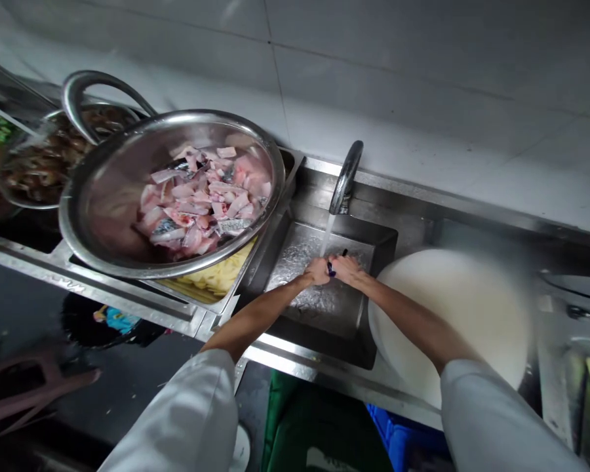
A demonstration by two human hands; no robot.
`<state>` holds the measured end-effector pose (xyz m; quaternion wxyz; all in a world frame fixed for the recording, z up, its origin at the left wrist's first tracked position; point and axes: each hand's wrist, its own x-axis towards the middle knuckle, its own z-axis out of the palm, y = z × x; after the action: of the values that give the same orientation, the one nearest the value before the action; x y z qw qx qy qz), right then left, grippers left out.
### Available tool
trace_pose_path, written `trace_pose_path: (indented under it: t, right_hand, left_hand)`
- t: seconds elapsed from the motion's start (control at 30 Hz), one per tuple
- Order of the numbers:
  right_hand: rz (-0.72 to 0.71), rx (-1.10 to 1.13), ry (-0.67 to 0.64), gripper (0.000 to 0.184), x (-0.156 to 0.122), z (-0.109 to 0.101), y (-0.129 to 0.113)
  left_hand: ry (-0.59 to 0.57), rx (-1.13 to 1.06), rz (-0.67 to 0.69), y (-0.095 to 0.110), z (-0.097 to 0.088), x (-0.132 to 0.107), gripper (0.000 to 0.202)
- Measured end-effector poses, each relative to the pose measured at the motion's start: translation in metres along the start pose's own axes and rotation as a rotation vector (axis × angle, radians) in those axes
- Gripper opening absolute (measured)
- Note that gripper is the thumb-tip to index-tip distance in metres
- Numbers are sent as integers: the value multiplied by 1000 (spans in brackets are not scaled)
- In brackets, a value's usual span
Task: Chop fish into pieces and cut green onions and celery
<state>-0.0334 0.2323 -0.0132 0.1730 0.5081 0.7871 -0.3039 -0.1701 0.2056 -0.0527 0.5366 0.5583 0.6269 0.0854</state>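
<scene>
Over the metal sink (pixel 368 308), my left hand (pixel 317 270) and my right hand (pixel 348 269) are close together, both with fingers closed. A small dark blue object (pixel 331 269) shows between them, and a black tip (pixel 345 252) sticks out above my right hand. Most of what they grip is hidden, so its kind cannot be made out. Water (pixel 327 236) runs from the curved faucet (pixel 348 177) just behind my hands and splashes into the basin.
To the left, a large steel bowl (pixel 113 246) of cut fish pieces (pixel 201 200) rests above a tray of yellow slices (pixel 216 275). A round white board (pixel 462 314) lies right of the sink. A bowl of brown food (pixel 44 167) stands far left. Below are a black bin (pixel 81 321) and a blue crate (pixel 403 439).
</scene>
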Motion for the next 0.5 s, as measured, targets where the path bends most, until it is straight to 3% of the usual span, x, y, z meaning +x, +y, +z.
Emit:
trace_pose_path:
  t: [0.13, 0.2, 0.27, 0.33, 0.37, 0.43, 0.5]
  right_hand:
    - [-136, -159, 23, 34, -9, 5, 10]
    - [-155, -249, 59, 36, -19, 1, 25]
    - [-31, -239, 154, 40, -36, -19, 52]
    - [153, -160, 399, 44, -58, -66, 87]
    - [217, -125, 578, 46, -69, -101, 104]
    - [176, -228, 954, 54, -82, -188, 132]
    - [82, -431, 1207, 64, -78, -281, 147]
  left_hand:
    - [-59, -178, -57, 0, 19, -21, 6]
    - [-114, -490, -33, 3, 19, -33, 20]
    - [-173, -907, 27, 4, 12, -49, 42]
    - [-170, -1164, 78, -2, 3, -69, 54]
    - [-126, -1202, 85, -8, 1, -82, 56]
    - [-41, -1174, 46, -27, 5, -110, 53]
    - [39, -1135, -22, -50, 22, -138, 50]
